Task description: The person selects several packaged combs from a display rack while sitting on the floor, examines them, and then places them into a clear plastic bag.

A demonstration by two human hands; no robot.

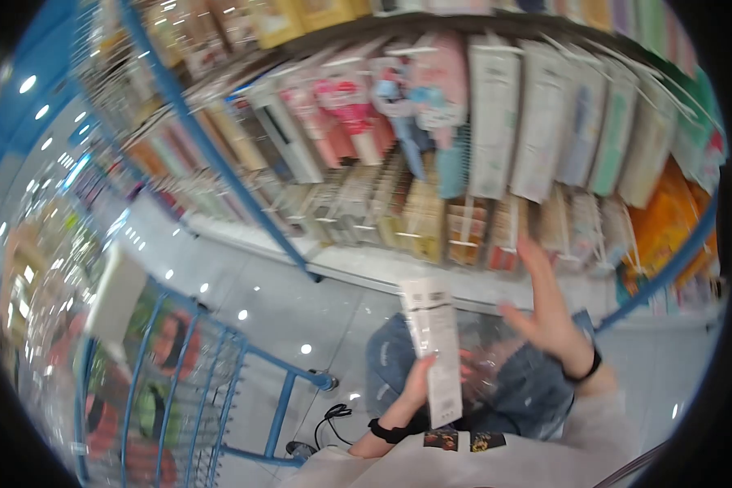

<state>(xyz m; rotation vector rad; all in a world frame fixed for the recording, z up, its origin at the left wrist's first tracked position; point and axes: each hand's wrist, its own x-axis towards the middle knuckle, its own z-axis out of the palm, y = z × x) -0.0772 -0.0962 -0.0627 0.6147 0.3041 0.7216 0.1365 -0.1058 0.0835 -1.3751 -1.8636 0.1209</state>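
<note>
In front of my bent knees, my left hand [419,382] is closed round a long, flat white package [433,350] with printed labels and a barcode. The package is held nearly upright, and its fingers show past the far edge. Clear, shiny plastic [492,362] spreads to the right of the package, over my jeans. My right hand [546,317] is raised apart from it, fingers spread and nothing in them. Its fingertips overlap the lower row of small hanging packs [508,236] in this view.
Hooks on the shelf rack carry white boxed packs [494,118] and pink packs [346,106]. Orange bags [667,224] hang at the right. A blue wire cart [159,366] with red and green goods stands at my left on the tiled floor [272,329]. Blue posts [220,154] frame the rack.
</note>
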